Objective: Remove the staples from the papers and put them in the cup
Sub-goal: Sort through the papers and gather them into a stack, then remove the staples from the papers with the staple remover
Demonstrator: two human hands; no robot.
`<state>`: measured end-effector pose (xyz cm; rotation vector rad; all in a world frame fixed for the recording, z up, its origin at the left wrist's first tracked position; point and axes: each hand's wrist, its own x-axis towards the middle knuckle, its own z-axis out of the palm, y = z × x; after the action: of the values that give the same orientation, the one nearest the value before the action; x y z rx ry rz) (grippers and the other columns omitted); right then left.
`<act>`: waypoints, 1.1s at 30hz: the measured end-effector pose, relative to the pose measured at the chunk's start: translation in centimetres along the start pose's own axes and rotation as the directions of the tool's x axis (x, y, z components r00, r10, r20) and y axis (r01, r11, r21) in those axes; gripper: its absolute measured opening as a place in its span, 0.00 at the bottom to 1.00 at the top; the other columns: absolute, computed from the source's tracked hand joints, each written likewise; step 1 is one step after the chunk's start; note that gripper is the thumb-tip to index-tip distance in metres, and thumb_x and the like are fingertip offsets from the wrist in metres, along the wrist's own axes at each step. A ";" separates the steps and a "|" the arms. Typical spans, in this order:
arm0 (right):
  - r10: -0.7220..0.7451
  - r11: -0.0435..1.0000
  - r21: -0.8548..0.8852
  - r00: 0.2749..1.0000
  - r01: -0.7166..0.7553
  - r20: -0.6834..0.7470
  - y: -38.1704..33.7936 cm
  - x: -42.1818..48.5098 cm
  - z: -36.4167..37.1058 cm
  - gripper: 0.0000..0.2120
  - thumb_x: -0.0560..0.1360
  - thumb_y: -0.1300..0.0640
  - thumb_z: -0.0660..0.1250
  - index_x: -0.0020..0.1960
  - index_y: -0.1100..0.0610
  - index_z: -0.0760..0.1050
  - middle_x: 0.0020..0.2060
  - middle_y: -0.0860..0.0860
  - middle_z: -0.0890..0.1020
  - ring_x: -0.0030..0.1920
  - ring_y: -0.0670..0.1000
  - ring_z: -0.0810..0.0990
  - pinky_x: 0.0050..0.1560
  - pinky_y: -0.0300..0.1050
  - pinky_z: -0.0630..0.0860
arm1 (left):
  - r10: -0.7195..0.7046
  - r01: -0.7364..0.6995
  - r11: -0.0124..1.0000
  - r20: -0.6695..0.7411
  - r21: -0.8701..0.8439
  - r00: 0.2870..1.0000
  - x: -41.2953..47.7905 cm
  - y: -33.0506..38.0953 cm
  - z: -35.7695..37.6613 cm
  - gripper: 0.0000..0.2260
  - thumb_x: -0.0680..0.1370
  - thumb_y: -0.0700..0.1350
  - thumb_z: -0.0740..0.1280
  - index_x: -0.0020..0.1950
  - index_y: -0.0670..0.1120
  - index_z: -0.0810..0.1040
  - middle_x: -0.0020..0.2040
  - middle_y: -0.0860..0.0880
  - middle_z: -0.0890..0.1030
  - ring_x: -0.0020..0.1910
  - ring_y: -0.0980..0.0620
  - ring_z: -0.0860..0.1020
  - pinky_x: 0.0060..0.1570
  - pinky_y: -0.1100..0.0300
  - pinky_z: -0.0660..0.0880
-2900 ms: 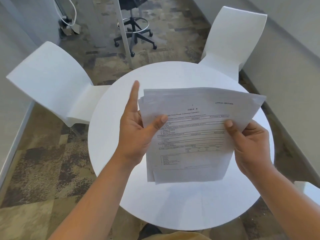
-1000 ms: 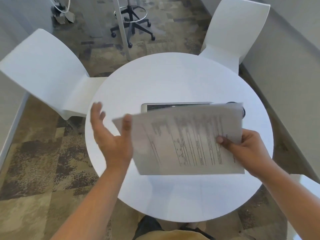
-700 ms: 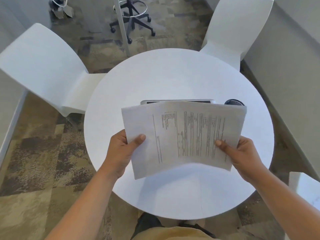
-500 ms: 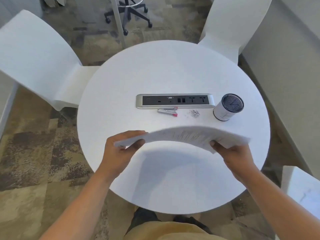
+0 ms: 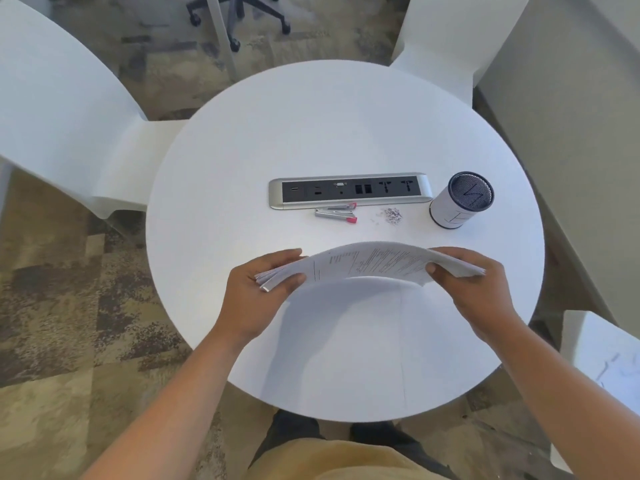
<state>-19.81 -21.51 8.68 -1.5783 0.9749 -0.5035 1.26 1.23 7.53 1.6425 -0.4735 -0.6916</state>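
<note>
I can read no words anywhere. The papers (image 5: 374, 263) carry printed lines too small and blurred to make out. The cup (image 5: 461, 201), right of the socket strip (image 5: 349, 190), bears hand-drawn marks I cannot decipher.

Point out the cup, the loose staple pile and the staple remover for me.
cup (image 5: 450, 211): head view, white side wall.
staple pile (image 5: 392, 215): head view, middle of the heap.
staple remover (image 5: 334, 213): head view, silver body.
</note>
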 end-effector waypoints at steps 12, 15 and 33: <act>0.089 0.988 -0.121 0.996 -0.092 -0.031 2.1 0.1 1.6 0.10 0.72 0.65 0.73 0.47 0.51 0.82 0.43 0.43 0.87 0.44 0.42 0.84 0.46 0.36 0.78 | -0.095 0.094 0.995 0.088 0.023 0.992 1.7 -1.8 -1.5 0.13 0.72 0.37 0.77 0.50 0.54 0.84 0.44 0.60 0.87 0.45 0.61 0.84 0.42 0.68 0.78; 0.132 0.983 -0.121 0.990 -0.136 -0.041 2.5 0.0 2.3 0.11 0.73 0.66 0.72 0.53 0.55 0.81 0.48 0.46 0.85 0.48 0.39 0.84 0.51 0.39 0.77 | -0.128 0.122 0.990 0.105 0.064 0.986 2.2 -2.3 -1.8 0.10 0.74 0.39 0.76 0.47 0.54 0.85 0.44 0.58 0.87 0.44 0.60 0.84 0.44 0.65 0.78; 0.263 0.938 -0.325 0.865 -0.125 0.428 -3.9 4.4 5.6 0.09 0.72 0.59 0.75 0.47 0.65 0.82 0.41 0.61 0.87 0.43 0.63 0.86 0.46 0.61 0.82 | 0.003 -0.120 0.964 0.439 0.239 0.898 9.9 3.4 -0.7 0.14 0.75 0.55 0.73 0.60 0.61 0.78 0.56 0.59 0.83 0.58 0.61 0.80 0.66 0.53 0.75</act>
<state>-11.83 -21.69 10.12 -1.7240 0.8432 0.1746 9.25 -5.31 9.19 1.7055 -0.9731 -0.9890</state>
